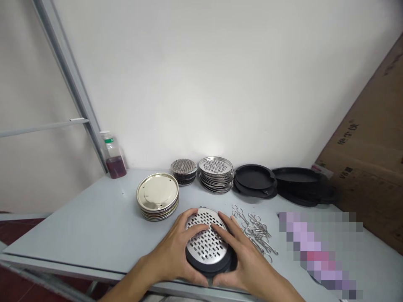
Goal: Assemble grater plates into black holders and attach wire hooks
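Near the front edge of the table, a round perforated metal plate lies on a black round tray. My left hand is wrapped around the left side of the pair, with fingers across the plate's top and the thumb low at the front. On the right side my right hand grips likewise, its fingers reaching over the holes. Both hands touch the plate and the tray. Just right of my right hand lies a loose pile of bent wire hooks with looped ends.
Behind are a stack of gold-coloured lids, a small stack of perforated discs, a taller stack of perforated plates and black trays. A bottle of dark liquid stands left, a cardboard box right. The table meets a wall.
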A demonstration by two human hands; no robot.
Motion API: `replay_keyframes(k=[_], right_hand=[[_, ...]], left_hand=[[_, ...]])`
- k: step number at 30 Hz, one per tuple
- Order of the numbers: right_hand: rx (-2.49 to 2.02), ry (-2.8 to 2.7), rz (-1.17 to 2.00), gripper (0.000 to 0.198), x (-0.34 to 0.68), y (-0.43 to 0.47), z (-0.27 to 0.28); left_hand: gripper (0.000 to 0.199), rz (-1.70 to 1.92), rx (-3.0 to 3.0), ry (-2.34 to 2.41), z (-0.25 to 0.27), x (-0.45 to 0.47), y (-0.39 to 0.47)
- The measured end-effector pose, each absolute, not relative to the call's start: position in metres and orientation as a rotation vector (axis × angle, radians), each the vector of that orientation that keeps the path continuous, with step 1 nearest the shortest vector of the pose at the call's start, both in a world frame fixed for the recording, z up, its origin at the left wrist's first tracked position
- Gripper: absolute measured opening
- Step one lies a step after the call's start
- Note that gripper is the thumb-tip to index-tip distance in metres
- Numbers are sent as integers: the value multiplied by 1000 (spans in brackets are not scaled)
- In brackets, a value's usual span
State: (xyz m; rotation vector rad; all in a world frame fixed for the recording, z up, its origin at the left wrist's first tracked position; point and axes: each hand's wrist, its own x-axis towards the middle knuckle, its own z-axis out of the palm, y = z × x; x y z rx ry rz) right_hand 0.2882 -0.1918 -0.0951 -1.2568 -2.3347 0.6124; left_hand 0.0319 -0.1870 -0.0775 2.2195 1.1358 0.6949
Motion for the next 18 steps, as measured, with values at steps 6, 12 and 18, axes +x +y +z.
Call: replay_keyframes(k=[6, 12, 18], right_hand=[[-1093, -2286, 517, 103, 286, -197, -93], [-949, -2254, 329, 98, 285, -202, -85], [-1189, -2268, 400, 114, 283, -201, -84]], left_hand=[[67, 1077, 1629, 988, -67, 30, -188], [59, 1113, 1346, 929, -63, 41, -194], [48, 1549, 1466, 1326, -21, 19, -188]])
